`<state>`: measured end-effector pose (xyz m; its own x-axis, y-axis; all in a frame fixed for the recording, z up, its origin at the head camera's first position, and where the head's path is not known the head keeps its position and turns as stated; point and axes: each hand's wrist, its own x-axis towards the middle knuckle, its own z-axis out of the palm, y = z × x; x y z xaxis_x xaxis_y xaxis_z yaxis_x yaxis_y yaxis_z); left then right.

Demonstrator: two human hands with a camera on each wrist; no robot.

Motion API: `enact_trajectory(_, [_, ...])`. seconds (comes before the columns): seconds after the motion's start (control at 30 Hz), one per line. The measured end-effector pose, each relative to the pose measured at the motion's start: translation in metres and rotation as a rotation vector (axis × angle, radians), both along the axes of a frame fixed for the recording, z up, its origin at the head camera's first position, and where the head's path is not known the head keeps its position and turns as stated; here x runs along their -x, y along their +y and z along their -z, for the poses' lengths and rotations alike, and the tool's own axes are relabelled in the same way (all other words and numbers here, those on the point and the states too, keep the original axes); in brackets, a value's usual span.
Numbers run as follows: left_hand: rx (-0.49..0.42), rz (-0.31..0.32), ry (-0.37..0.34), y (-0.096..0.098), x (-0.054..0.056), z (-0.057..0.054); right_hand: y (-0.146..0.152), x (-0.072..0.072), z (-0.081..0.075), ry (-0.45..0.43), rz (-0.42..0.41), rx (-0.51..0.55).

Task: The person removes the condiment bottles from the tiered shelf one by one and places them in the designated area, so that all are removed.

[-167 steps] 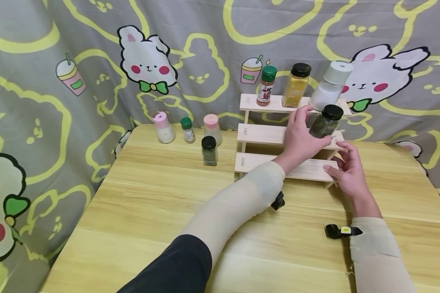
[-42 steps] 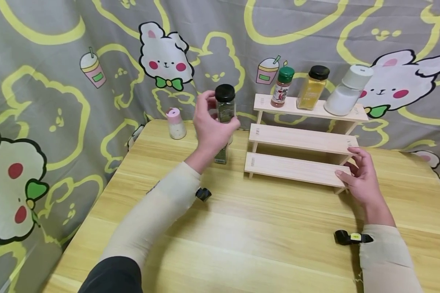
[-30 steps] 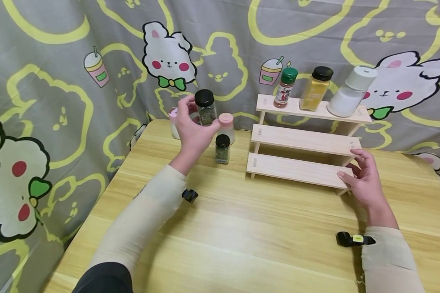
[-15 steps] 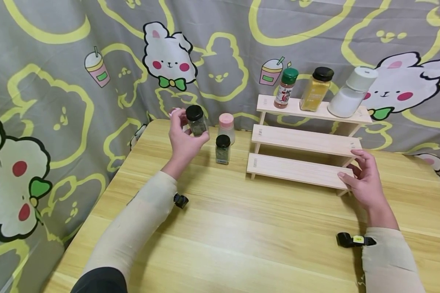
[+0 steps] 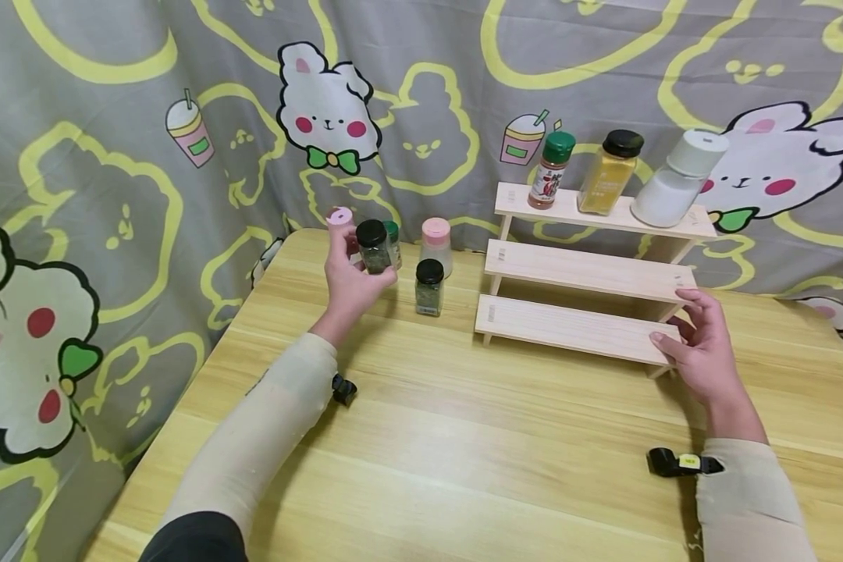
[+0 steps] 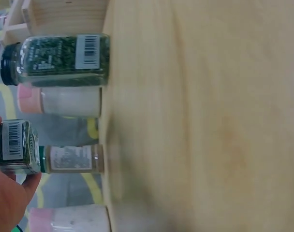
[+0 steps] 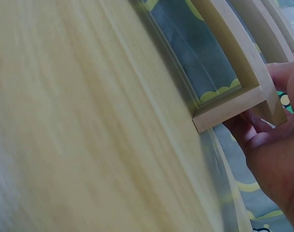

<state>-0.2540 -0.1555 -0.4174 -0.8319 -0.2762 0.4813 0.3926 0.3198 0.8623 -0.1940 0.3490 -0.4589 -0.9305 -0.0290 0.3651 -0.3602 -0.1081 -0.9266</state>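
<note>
Roughly upright, the held jar [image 5: 376, 261] points its lid [image 5: 371, 232] upward.

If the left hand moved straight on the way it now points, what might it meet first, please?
Probably the small green-capped bottle, just beyond the jar in the left hand, though depth is unclear.

The jar [image 5: 375, 251] you hold is black-capped over dark green; your rack [image 5: 590, 271] is pale cream, worktop [image 5: 492, 445] streaky yellow-tan, curtain [image 5: 421, 39] grey with yellow outlines.
</note>
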Motion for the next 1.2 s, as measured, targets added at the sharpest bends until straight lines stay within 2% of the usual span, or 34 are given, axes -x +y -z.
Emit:
enact_trajectory(0.23, [0.031,0.000,-0.038,-0.007,0.003,0.014,0.000,0.000,0.000,-0.013,0.000,0.003])
enact_trajectory(0.47, [0.048,0.053,-0.130,-0.012,0.006,0.021,-0.001,-0.001,-0.002,-0.012,0.001,0.011])
enact_trajectory(0.63, [0.060,0.080,-0.167,-0.017,0.007,0.027,-0.002,-0.002,-0.002,-0.015,0.003,-0.001])
enact_trajectory(0.87, [0.078,0.131,-0.185,-0.025,0.011,0.040,-0.002,-0.001,-0.001,0.001,-0.002,-0.003])
enact_trajectory(1.2, [0.087,0.151,-0.203,-0.025,0.012,0.044,-0.002,-0.001,-0.001,0.003,0.005,0.010])
